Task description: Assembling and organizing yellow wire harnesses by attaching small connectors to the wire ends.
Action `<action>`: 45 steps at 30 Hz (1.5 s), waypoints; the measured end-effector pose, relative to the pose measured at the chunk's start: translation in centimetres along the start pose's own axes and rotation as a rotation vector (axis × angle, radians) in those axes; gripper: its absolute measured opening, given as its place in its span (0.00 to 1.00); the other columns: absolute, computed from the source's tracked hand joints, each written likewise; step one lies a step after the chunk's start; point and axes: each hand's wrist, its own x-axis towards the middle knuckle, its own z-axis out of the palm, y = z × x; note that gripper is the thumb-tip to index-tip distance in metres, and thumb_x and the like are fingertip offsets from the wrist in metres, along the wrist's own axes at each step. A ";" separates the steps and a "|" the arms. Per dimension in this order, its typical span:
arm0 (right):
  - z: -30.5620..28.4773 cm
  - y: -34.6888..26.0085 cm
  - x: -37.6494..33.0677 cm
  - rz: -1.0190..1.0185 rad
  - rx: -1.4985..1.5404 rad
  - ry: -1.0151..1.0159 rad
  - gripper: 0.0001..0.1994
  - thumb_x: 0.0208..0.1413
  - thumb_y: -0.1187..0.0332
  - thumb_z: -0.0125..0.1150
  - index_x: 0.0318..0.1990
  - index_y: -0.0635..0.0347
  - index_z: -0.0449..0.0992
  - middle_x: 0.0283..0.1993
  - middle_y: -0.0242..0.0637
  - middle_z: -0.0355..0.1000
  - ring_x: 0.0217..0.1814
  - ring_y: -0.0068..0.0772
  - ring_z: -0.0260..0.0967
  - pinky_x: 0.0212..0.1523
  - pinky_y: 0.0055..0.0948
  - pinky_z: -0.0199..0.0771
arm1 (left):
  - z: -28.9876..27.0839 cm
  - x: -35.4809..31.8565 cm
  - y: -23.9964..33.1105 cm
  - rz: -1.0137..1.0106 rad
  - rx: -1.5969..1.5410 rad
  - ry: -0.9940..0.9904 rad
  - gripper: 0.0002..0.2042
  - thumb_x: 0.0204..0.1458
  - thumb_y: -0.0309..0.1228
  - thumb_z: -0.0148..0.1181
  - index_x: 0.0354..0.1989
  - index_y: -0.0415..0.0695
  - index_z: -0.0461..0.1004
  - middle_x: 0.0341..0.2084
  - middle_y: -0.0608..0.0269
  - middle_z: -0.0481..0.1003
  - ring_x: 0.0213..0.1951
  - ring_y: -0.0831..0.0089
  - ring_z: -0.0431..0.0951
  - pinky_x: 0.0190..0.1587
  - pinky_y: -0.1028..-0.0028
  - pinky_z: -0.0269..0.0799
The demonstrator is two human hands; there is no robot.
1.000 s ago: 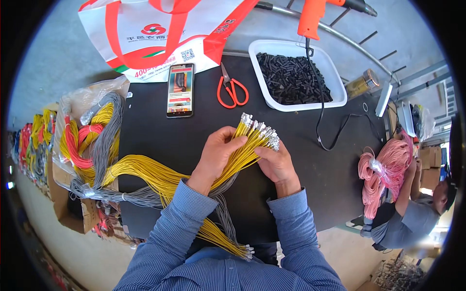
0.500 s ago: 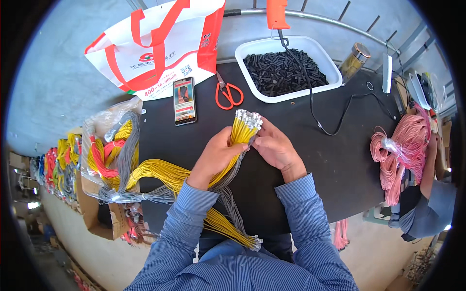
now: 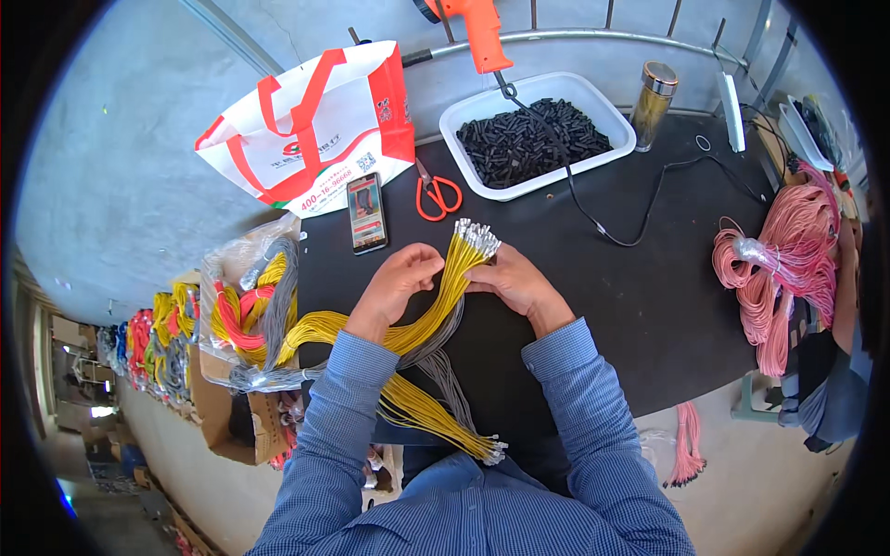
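Head view: the yellow wires [image 3: 456, 271] are gathered over the table [image 3: 612, 287], their metal ends [image 3: 477, 238] fanned at the top and the rest bending left toward a box [image 3: 219, 415]. On the right hand [image 3: 519, 281], thumb and fingers grasp the bundle just below those ends. The left hand [image 3: 397, 281] is curled just beside the bundle; whether its grip pinches a strand, I cannot tell.

To handle this well, I would keep the right grip snug but not crushing, low enough to leave the ends exposed, and let the left fingers work strand by strand so that the ends come level. The grey wires [image 3: 443, 347] pass under the yellow ones, so a sideways pull could snag both; small, straight tugs seem safer. Scissors [image 3: 447, 205] and phone [image 3: 367, 213] lie beyond the hands.
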 end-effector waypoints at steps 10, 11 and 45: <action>-0.1 -0.3 0.0 -0.104 -0.243 0.028 0.19 0.60 0.71 0.67 0.58 0.64 0.75 0.50 0.36 0.79 0.52 0.28 0.77 0.52 0.30 0.80 | 0.7 0.9 1.0 -0.040 0.115 -0.159 0.22 0.56 0.32 0.70 0.58 0.39 0.74 0.49 0.62 0.79 0.49 0.71 0.78 0.55 0.69 0.72; -0.2 -0.2 -0.1 -0.076 -0.185 0.040 0.19 0.61 0.71 0.67 0.58 0.64 0.75 0.50 0.37 0.79 0.51 0.29 0.78 0.52 0.30 0.81 | 1.0 1.0 1.1 0.043 0.348 -0.112 0.25 0.55 0.34 0.72 0.58 0.37 0.74 0.49 0.59 0.79 0.49 0.69 0.78 0.55 0.69 0.72; 0.6 0.2 0.5 -0.137 -0.198 0.298 0.18 0.63 0.66 0.66 0.57 0.64 0.72 0.48 0.35 0.78 0.43 0.24 0.77 0.39 0.22 0.78 | 0.7 1.0 0.5 0.033 -0.138 -0.099 0.17 0.62 0.30 0.64 0.56 0.36 0.73 0.46 0.60 0.78 0.49 0.72 0.79 0.55 0.69 0.74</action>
